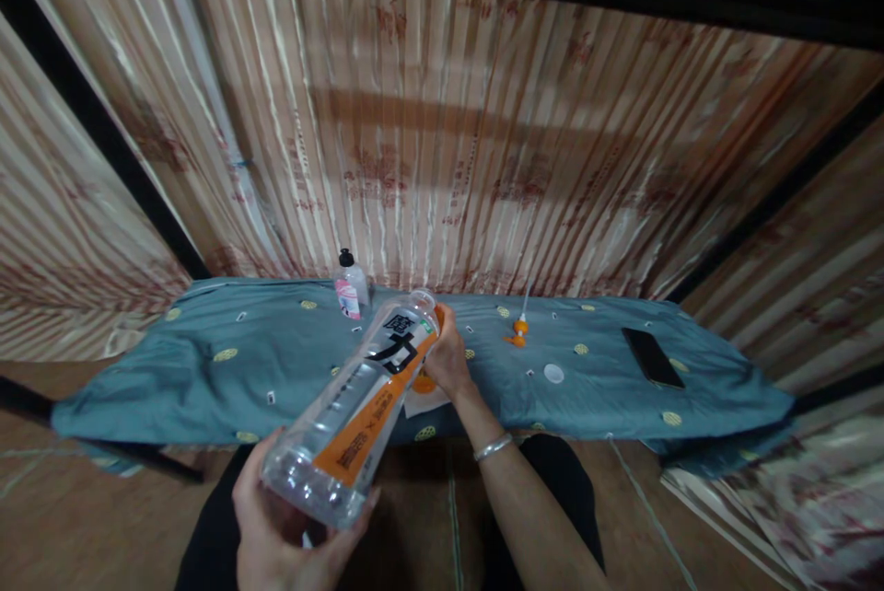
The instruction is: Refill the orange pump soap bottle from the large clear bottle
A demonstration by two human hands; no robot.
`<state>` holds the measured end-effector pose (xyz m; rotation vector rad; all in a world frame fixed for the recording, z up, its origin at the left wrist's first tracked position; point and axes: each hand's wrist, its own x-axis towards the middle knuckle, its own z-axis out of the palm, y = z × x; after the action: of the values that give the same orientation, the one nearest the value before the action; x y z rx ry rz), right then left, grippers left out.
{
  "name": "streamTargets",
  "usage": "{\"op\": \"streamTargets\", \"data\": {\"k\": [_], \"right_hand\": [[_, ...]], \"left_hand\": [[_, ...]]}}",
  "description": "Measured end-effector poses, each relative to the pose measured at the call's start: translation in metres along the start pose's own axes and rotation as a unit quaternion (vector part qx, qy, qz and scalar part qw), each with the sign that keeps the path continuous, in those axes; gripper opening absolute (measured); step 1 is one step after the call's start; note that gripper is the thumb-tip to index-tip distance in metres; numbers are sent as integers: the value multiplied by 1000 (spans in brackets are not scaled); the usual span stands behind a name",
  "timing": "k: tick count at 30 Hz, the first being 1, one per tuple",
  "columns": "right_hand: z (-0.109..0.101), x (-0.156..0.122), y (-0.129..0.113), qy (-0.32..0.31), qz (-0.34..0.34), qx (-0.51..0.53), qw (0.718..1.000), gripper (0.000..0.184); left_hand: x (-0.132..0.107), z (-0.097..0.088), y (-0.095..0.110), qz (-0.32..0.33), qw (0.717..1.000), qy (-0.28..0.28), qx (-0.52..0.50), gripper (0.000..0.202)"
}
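The pump [519, 330] is on the cloth [172, 379], the curtain [414, 149] behind it. Well left of the pump stands a capped bottle [349, 295]; left and in front, the held bottle [366, 407] is between left hand [276, 550] and right hand [448, 356]. Right of the pump lies the phone [653, 357]; just before it, a disc [553, 374].

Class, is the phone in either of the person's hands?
No, the phone lies on the cloth, while the left hand and right hand hold the large bottle.
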<state>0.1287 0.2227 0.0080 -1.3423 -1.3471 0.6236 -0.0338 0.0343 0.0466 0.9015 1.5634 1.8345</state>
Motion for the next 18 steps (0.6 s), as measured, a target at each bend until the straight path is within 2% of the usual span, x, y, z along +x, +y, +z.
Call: {"op": "streamTargets", "data": {"k": [9, 15, 18], "right_hand": [[1, 0, 0, 9, 0, -12, 1000, 66], [-1, 0, -1, 4, 4, -10, 1000, 64], [-1, -1, 0, 7, 2, -5, 1000, 64]], "left_hand": [[-1, 2, 6, 2, 1000, 2, -2, 94], [16, -9, -2, 18, 998, -41, 31, 101], [16, -11, -5, 18, 999, -33, 39, 99]]}}
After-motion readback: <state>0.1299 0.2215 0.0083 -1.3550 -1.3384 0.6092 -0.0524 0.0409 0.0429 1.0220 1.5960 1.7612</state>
